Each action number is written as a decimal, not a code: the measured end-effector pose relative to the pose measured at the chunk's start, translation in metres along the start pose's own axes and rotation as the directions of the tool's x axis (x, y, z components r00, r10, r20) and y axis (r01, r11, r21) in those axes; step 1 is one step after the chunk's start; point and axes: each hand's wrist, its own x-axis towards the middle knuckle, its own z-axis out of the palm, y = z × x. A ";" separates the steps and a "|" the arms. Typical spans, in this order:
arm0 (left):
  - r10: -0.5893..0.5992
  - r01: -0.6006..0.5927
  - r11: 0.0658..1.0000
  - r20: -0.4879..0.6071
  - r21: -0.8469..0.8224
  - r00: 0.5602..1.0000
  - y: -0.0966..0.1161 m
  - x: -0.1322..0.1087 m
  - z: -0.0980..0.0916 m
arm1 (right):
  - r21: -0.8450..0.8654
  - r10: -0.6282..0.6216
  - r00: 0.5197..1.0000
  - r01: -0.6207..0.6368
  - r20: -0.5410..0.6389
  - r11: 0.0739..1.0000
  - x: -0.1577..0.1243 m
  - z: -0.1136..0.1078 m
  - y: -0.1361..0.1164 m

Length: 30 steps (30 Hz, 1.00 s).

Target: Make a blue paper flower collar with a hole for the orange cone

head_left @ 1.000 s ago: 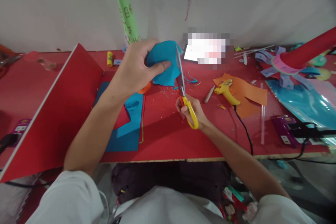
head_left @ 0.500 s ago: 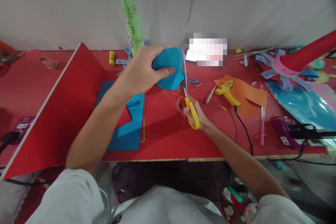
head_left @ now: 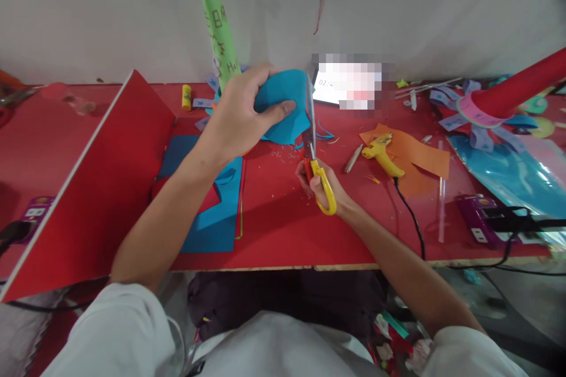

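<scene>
My left hand [head_left: 243, 109] grips a rounded piece of blue paper [head_left: 285, 91], thumb across its front and fingers behind it. Closed around the handles of a pair of scissors [head_left: 325, 188], my right hand [head_left: 329, 188] holds them with the blades pointing up. The blades stand along the right edge of the blue paper, above the red table [head_left: 283, 212]. Thin blue offcuts [head_left: 325, 131] and small paper bits lie below and to the right of the paper.
A yellow glue gun [head_left: 382, 154] rests on orange paper [head_left: 428, 159] at the right, its cord crossing the front edge. A red upright board [head_left: 97, 188] stands at the left, beside blue sheets [head_left: 212, 235]. A glue stick [head_left: 186, 98] and a lit screen [head_left: 340, 85] are at the back.
My left hand has raised the blue paper slightly, and its lower edge looks different. The scissors remain at its right edge, with my right hand nearly in the same place.
</scene>
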 end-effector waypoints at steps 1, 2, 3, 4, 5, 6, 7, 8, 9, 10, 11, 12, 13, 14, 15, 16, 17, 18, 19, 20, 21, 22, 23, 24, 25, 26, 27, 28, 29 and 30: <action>-0.011 0.011 1.000 0.030 -0.002 0.999 0.003 0.001 0.000 | 0.014 -0.001 1.000 0.001 0.004 1.000 0.001 0.001 0.000; -0.023 0.023 1.000 0.053 -0.001 0.998 0.006 0.001 -0.001 | 0.027 0.005 1.000 -0.005 0.006 1.000 0.003 0.003 0.001; -0.033 0.033 0.999 0.061 0.003 0.998 0.009 0.002 -0.001 | 0.039 0.017 1.000 -0.017 0.007 0.999 0.004 0.004 0.001; -0.036 0.036 0.999 0.052 0.011 0.998 0.012 0.002 -0.002 | 0.048 0.033 0.999 -0.033 0.007 0.998 0.005 0.005 0.000; -0.036 0.036 0.999 0.041 0.019 0.998 0.015 0.001 -0.002 | 0.053 0.047 0.999 -0.047 0.007 0.997 0.006 0.005 0.000; -0.037 0.036 0.999 0.035 0.029 0.999 0.017 0.001 -0.003 | 0.054 0.053 0.999 -0.054 0.007 0.997 0.006 0.005 0.001; -0.040 0.039 0.999 0.036 0.038 0.999 0.019 0.000 -0.003 | 0.053 0.049 0.999 -0.049 0.006 0.997 0.006 0.005 0.001; -0.045 0.043 0.998 0.042 0.048 0.998 0.021 0.000 -0.004 | 0.051 0.036 0.999 -0.036 0.002 0.998 0.006 0.005 0.002; -0.051 0.048 0.997 0.051 0.059 0.997 0.022 -0.001 -0.004 | 0.046 0.020 1.000 -0.020 0.003 0.999 0.005 0.004 0.003; -0.057 0.053 0.996 0.061 0.071 0.996 0.024 -0.001 -0.005 | 0.039 0.007 1.000 -0.007 0.008 0.999 0.004 0.004 0.004; -0.060 0.054 0.995 0.068 0.083 0.996 0.024 -0.001 -0.005 | 0.030 -0.004 1.000 0.003 0.011 1.000 0.003 0.003 0.004; -0.056 0.049 0.994 0.074 0.094 0.996 0.025 -0.001 -0.005 | 0.021 -0.011 1.000 0.011 0.010 1.000 0.003 0.003 0.005; -0.052 0.044 0.994 0.076 0.103 0.996 0.026 0.000 -0.005 | 0.011 -0.014 1.000 0.014 0.005 1.000 0.002 0.002 0.004; -0.046 0.037 0.993 0.079 0.111 0.996 0.026 0.000 -0.004 | 0.001 -0.013 1.000 0.013 -0.006 1.000 0.002 0.002 0.003; -0.040 0.029 0.993 0.085 0.117 0.996 0.027 0.000 -0.003 | -0.009 -0.011 1.000 0.011 -0.020 1.000 0.002 0.002 0.002; -0.034 0.022 0.992 0.092 0.122 0.995 0.027 0.000 -0.002 | -0.017 -0.007 0.999 0.006 -0.034 1.000 0.001 0.002 0.000; -0.031 0.018 0.992 0.097 0.125 0.995 0.028 0.000 -0.001 | -0.022 -0.001 0.999 0.000 -0.046 1.000 0.001 0.003 -0.001; -0.028 0.016 0.992 0.099 0.125 0.995 0.028 -0.001 0.000 | -0.024 0.005 0.998 -0.006 -0.055 1.000 0.001 0.003 -0.003; -0.022 0.010 0.992 0.098 0.123 0.995 0.028 -0.001 0.001 | -0.023 0.009 0.998 -0.010 -0.061 1.000 0.001 0.003 -0.004; -0.018 0.007 0.993 0.093 0.118 0.995 0.029 -0.002 0.002 | -0.020 0.011 0.998 -0.012 -0.063 1.000 0.001 0.004 -0.005; -0.021 0.011 0.994 0.085 0.111 0.996 0.029 -0.002 0.003 | -0.016 0.012 0.998 -0.013 -0.063 1.000 0.001 0.004 -0.005; -0.025 0.017 0.995 0.080 0.102 0.996 0.029 -0.003 0.004 | -0.013 0.013 0.998 -0.014 -0.063 1.000 0.000 0.003 -0.005; -0.032 0.024 0.995 0.079 0.094 0.996 0.030 -0.003 0.005 | -0.013 0.012 0.998 -0.012 -0.063 1.000 -0.001 0.003 -0.004; -0.039 0.032 0.996 0.080 0.085 0.996 0.030 -0.004 0.006 | -0.015 0.009 0.998 -0.010 -0.060 1.000 -0.001 0.002 -0.003; -0.045 0.039 0.996 0.078 0.077 0.996 0.029 -0.004 0.007 | -0.016 0.005 0.998 -0.006 -0.059 1.000 -0.002 0.002 -0.002; -0.049 0.044 0.997 0.076 0.069 0.996 0.029 -0.005 0.008 | -0.014 0.002 0.998 -0.003 -0.060 1.000 -0.002 0.001 0.000; -0.048 0.044 0.997 0.073 0.064 0.996 0.029 -0.005 0.008 | -0.011 0.000 0.998 -0.001 -0.059 1.000 -0.002 0.001 0.001; -0.047 0.043 0.997 0.068 0.058 0.997 0.028 -0.005 0.009 | -0.007 -0.002 0.998 0.001 -0.056 1.000 -0.002 0.001 0.003; -0.047 0.043 0.998 0.065 0.054 0.997 0.027 -0.005 0.009 | -0.001 -0.006 0.999 0.006 -0.050 1.000 -0.001 0.001 0.004; -0.045 0.042 0.998 0.063 0.050 0.997 0.027 -0.005 0.010 | 0.005 -0.014 0.999 0.014 -0.046 1.000 -0.001 0.002 0.005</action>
